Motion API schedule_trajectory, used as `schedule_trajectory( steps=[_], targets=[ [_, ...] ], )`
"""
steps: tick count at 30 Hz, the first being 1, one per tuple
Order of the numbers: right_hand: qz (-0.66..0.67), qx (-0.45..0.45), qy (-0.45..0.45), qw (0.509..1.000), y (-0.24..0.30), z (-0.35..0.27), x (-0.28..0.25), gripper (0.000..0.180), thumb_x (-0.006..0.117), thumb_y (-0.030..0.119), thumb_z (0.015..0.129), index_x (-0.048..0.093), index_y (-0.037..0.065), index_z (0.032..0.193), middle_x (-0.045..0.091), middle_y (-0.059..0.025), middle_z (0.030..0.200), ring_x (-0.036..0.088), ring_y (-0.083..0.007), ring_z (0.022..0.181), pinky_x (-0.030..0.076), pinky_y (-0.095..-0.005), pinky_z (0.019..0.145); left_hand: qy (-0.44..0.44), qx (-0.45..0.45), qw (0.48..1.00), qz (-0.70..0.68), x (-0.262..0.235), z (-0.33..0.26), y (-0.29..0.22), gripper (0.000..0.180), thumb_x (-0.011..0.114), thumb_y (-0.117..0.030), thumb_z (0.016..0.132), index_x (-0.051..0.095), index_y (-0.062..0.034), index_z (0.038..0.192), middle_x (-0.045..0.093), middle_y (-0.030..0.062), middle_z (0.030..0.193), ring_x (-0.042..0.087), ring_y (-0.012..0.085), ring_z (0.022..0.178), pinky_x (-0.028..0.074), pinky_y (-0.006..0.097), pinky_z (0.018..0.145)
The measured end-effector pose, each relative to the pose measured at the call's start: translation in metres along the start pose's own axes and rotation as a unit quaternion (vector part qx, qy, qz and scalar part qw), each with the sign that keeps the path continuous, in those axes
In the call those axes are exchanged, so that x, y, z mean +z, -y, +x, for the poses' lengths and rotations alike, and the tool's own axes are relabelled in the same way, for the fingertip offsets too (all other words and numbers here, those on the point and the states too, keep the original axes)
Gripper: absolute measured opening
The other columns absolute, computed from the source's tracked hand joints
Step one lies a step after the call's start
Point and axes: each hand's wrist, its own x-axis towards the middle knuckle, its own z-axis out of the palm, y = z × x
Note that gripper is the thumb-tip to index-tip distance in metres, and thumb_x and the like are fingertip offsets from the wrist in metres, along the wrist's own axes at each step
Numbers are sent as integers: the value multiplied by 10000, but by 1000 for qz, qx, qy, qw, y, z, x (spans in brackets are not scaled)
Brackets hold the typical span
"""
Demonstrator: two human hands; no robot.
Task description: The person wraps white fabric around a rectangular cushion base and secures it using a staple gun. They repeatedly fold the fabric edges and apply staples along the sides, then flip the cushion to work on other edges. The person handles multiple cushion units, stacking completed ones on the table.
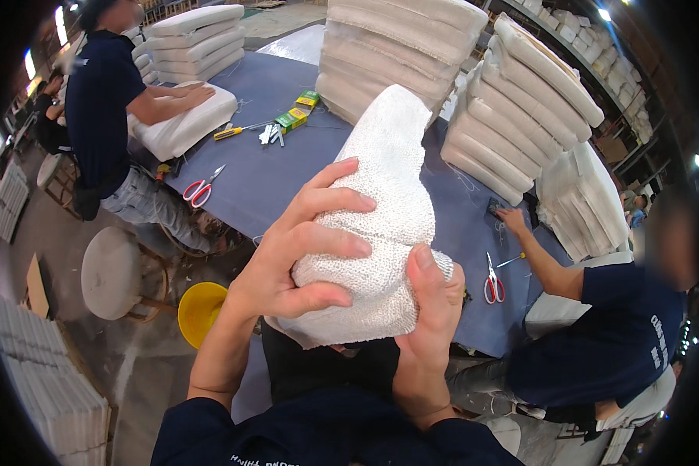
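Observation:
A white, coarsely woven fabric-covered cushion pad (380,210) is raised in front of me, tilted, its far end pointing away over the table. My left hand (311,241) grips its left side, fingers bent over the top face. On the near right edge my right hand (435,299) presses with the thumb on top; its other fingers are hidden underneath. A fold runs across the cloth between the two hands. The cloth's right edge is uneven.
On the blue table (303,163) stand tall stacks of cushions (400,54). Red-handled scissors (203,188), a yellow screwdriver (237,131) and small green-yellow boxes (291,119) lie left; more scissors (492,281) lie right. Co-workers work at both sides. A yellow bucket (200,314) and stool (113,272) stand left.

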Motion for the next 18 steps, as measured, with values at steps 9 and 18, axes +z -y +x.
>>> schedule_trajectory(
  steps=[9, 18],
  targets=[
    [192, 33, 29, 980, -23, 13, 0, 657, 590, 474, 1103, 549, -37, 1515, 680, -192, 1401, 709, -264, 1213, 572, -415, 1005, 45, 24, 994, 99, -19, 7, -11, 341, 830, -376, 904, 800, -168, 1173, 642, 145, 1378, 505, 521, 1426, 436, 615, 1152],
    [-209, -171, 49, 962, 24, -4, -8, 262, 797, 118, 955, 796, -44, 1162, 819, -120, 1019, 773, -195, 920, 588, -309, 819, -13, 6, 999, 50, 7, 2, -9, 339, 681, -456, 1037, 819, -163, 1137, 642, 191, 1398, 532, 524, 1407, 440, 620, 1155]
  ],
)
